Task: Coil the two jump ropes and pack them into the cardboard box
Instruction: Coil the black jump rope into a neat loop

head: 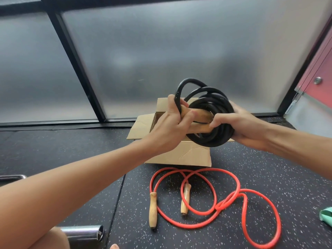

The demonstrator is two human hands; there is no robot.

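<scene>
Lying loose on the speckled floor [260,164]: red jump rope [220,206], uncoiled | metal cylinder [84,232] leftward (end lettering unreadable) | left hand [168,126] fingers [186,117] curled round black jump rope [215,105] handles, right hand [242,126] gripping its coil | just above open cardboard box [190,155], contents hidden

gym, speckled rubber floor [71,150], chrome bar end [82,234]

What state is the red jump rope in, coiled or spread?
Spread: the red jump rope lies in loose, uneven loops on the floor.
</scene>
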